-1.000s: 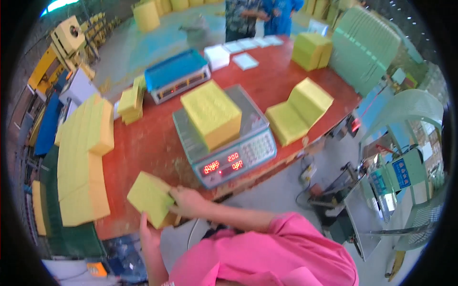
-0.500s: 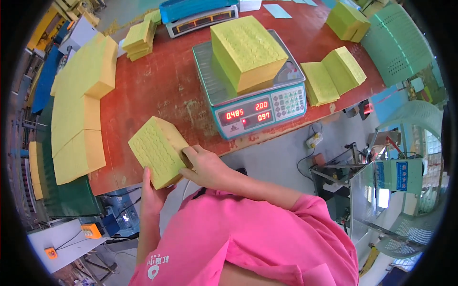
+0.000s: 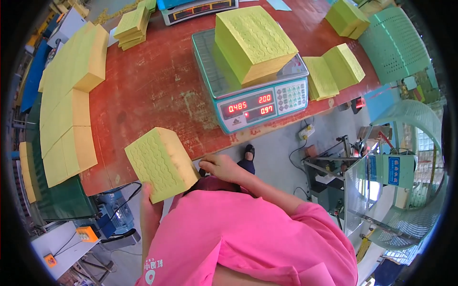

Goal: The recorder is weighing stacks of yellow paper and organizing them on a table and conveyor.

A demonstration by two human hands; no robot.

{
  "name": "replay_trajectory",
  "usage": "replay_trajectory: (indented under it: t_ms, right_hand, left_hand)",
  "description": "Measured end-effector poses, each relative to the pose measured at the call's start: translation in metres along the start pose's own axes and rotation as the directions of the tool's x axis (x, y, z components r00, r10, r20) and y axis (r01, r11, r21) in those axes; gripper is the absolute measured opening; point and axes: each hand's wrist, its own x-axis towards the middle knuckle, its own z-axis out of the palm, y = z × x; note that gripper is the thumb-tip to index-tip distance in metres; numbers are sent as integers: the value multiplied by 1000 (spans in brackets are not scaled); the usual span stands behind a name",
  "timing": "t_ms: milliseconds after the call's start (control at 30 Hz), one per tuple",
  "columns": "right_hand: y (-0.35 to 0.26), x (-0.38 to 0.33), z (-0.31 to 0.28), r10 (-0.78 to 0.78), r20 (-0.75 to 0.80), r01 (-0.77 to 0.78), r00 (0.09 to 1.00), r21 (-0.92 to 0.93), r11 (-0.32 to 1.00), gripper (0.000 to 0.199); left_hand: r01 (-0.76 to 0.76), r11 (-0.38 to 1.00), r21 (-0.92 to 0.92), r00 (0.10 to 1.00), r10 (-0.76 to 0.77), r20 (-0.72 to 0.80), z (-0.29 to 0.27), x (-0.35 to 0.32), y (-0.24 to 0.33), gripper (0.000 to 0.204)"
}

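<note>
My left hand (image 3: 151, 200) grips the near left corner of a thick stack of yellow paper (image 3: 155, 164), thumb on its face. Wavy rows of cut marks run over that face, and the stack is tilted at the front edge of the red table (image 3: 157, 90). Just right of the stack, my right hand (image 3: 219, 168) has its fingers curled together; whatever they may hold is hidden. A larger yellow paper stack (image 3: 255, 40) sits on the digital scale (image 3: 260, 107), whose red display is lit.
Rows of yellow paper stacks (image 3: 67, 119) line the table's left side, with a smaller pile (image 3: 131, 28) behind. More paper (image 3: 334, 71) lies right of the scale. Green perforated plastic baskets (image 3: 393, 45) stand at the right. A second scale (image 3: 198, 10) is at the back.
My right hand has come off the stack's right side and moved right, its fingers now curled. The left hand still holds the stack, which has turned slightly. The whole view has shifted a little.
</note>
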Motion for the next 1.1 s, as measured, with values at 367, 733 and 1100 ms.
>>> replay_trajectory:
  t_ms: [367,733,1100]
  right_hand:
    - [4,8,0,-57,138,19,989,263,965,47]
    - [-157,-37,-201,-458,-164,472,874,59,879,48]
    - [-155,-1,-333,-321,-197,372,926,346,861,38]
  left_hand:
    - [-71,997,-19,994,69,-83,28,-20,-15,60]
    - [-636,682,362,771,588,245,208,27,85,48]
    - [-364,817,447,901,188,390,389,91,107,82]
